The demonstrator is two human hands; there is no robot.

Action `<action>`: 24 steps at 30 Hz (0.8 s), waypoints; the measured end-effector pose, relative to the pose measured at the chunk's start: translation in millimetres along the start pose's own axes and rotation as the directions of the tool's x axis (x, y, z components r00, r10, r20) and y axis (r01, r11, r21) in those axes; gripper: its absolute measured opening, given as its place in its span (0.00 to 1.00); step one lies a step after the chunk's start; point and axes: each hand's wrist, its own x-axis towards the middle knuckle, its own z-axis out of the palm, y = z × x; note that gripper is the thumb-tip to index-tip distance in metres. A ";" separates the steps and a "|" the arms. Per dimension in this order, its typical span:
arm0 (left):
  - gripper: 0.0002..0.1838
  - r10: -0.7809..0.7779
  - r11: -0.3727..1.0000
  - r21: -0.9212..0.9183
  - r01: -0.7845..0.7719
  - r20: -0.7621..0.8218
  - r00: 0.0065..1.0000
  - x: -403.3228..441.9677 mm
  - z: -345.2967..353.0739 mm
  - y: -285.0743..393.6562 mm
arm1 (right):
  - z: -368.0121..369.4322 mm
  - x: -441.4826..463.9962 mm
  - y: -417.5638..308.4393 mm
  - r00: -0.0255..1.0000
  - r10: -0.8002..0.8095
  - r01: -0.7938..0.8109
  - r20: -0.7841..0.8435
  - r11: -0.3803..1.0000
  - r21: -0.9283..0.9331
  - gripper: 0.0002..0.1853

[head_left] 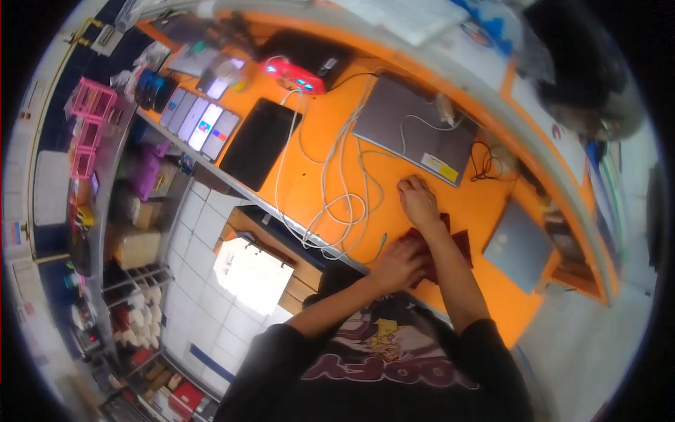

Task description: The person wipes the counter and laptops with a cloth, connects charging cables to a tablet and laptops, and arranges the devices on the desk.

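A dark red cloth (458, 243) lies crumpled on the orange desk, partly under my forearm. My left hand (401, 266) is on the cloth's near side with fingers bent round it. Farther up, my right hand (418, 200) rests on the desk, its fingers stretched toward the near edge of a closed grey laptop (408, 123) and nothing visible in them. The laptop bears a yellow-and-white label (439, 169). Long white cables (344, 211) lie looped to the left of both hands.
A black tablet (261, 144) and a row of phones (200, 125) lie along the desk's left side. A red device with lights (295, 75) sits behind them. At right is a second flat grey-blue laptop (519, 246). Below the desk edge stands an open carton (302, 281).
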 end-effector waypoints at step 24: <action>0.08 -0.601 0.483 0.463 0.743 -0.442 0.666 20.7 -182.9 -198.6 | 23.8 -22.3 -27.8 0.941 0.329 -0.291 -0.074 0.903 0.317 0.07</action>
